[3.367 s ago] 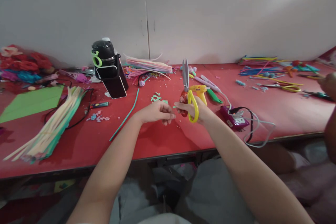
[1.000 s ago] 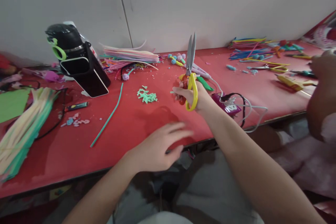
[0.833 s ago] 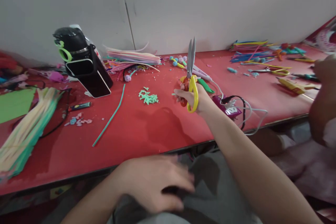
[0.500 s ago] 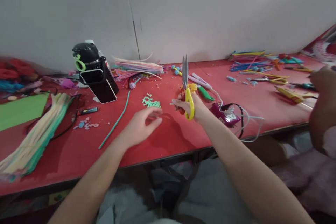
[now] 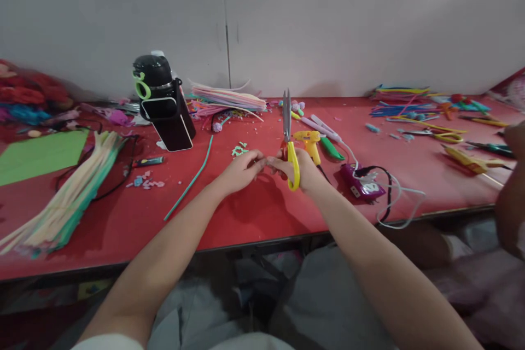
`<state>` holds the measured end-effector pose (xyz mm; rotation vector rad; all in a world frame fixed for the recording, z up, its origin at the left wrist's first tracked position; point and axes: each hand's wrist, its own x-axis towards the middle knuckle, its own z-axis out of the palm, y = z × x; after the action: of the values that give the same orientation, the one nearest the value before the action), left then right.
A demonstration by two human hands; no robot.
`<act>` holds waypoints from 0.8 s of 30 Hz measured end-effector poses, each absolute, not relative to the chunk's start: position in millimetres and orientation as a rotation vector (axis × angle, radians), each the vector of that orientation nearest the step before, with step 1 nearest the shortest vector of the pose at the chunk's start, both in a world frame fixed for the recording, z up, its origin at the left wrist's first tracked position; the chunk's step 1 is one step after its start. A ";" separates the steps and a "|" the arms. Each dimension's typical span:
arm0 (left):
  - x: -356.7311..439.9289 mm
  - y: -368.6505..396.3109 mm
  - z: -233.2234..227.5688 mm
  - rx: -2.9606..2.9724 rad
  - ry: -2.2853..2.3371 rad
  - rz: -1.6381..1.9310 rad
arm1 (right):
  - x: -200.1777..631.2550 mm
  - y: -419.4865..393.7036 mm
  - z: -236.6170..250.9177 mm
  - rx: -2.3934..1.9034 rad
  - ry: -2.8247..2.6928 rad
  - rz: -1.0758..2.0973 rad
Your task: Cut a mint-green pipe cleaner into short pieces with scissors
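Observation:
My right hand [image 5: 301, 169] grips yellow-handled scissors [image 5: 288, 142], blades shut and pointing up. My left hand [image 5: 241, 168] meets it over the red table [image 5: 254, 213], fingertips pinched against my right fingertips; whatever sits between them is too small to make out. A small pile of mint-green cut bits [image 5: 239, 149] lies just beyond my left hand. A long teal pipe cleaner [image 5: 191, 180] lies on the table to the left.
A black bottle with a phone leaning on it [image 5: 164, 103] stands back left. A bundle of pale stems [image 5: 69, 197] and green paper [image 5: 41, 156] lie far left. A yellow glue gun [image 5: 309, 142], purple socket with cables [image 5: 367, 186], coloured pipe cleaners [image 5: 410, 104]. Another person's arm [image 5: 511, 197] at the right edge.
My left hand dropped below the table edge toward my lap, then came back up and now meets my right fingertips. The scissors stayed upright in my right hand.

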<state>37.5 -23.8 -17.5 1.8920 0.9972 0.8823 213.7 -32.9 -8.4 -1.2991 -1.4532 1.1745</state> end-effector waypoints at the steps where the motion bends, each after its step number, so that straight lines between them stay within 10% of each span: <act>1: 35.7 -22.3 -18.7 1.873 1.014 0.907 | 214.1 -33.5 -8.3 -1.314 -1.471 1.160; 24: -23.6 -42.7 -41.9 1.448 1.160 0.837 | 267.4 -53.3 -60.6 -1.557 -2.152 0.459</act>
<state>-23.6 -42.7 -41.9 1.4481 1.1600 0.8365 267.4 -53.3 -60.6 -1.5572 -2.1515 0.4587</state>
